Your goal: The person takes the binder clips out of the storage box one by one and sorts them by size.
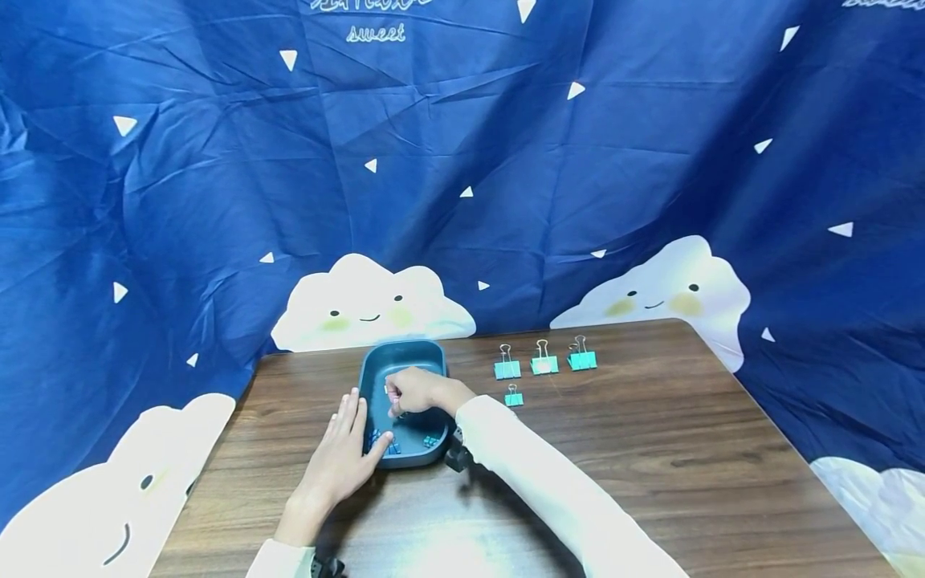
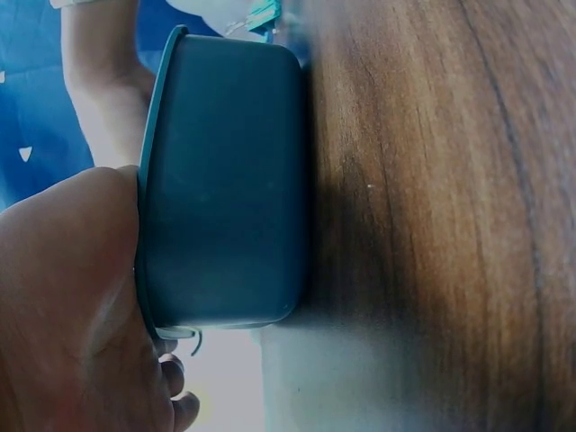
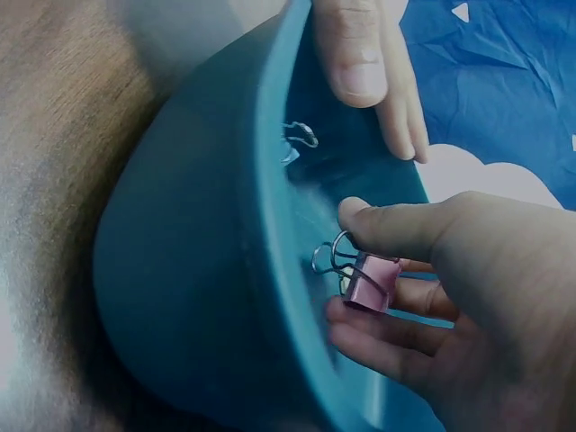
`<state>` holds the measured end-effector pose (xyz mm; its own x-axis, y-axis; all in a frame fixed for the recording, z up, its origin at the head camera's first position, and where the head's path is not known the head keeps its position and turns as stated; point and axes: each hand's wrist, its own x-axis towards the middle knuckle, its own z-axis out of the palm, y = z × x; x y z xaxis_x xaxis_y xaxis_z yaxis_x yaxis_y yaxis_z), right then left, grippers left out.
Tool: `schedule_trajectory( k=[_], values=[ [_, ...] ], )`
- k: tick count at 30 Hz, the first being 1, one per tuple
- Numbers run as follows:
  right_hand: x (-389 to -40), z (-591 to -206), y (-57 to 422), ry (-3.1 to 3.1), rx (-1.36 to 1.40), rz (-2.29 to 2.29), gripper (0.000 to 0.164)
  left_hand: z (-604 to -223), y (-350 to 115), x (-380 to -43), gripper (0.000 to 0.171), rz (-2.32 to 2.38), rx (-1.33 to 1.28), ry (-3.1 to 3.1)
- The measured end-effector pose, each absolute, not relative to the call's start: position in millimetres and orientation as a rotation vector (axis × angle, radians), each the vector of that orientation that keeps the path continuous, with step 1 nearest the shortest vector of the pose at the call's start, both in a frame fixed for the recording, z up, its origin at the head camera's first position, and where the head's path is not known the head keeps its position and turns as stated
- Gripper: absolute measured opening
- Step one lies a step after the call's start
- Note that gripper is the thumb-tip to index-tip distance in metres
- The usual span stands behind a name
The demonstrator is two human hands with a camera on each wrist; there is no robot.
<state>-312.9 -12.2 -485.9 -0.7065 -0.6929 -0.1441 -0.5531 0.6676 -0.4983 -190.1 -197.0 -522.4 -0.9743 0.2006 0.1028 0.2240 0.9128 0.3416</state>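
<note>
My right hand (image 1: 419,392) is inside the deep teal bin (image 1: 370,371), low over its floor. In the right wrist view, its thumb and fingers hold a pink binder clip (image 3: 372,283) with silver wire handles. My left hand (image 1: 338,459) rests on the bin's near left rim, its fingers straight and its thumb reaching over the near corner. Small blue clips (image 1: 393,447) lie inside beside that thumb, and small green clips (image 1: 430,441) lie in the near right corner.
Right of the bin stand three teal binder clips in a row: the left one (image 1: 507,369), the middle one (image 1: 544,365) and the right one (image 1: 582,360). A smaller teal clip (image 1: 514,398) is in front of the left one. A blue curtain (image 1: 462,160) hangs behind the wooden table (image 1: 650,425).
</note>
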Motion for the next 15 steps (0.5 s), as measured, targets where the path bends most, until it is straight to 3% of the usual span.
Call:
schedule_trajectory(
  k=[15],
  values=[
    [-316.0,-472.9,0.0,2.644,-1.014,-0.727,0.018,-521.7,-197.0,-189.8,0.089,-0.566,-0.313,-3.030]
  ],
)
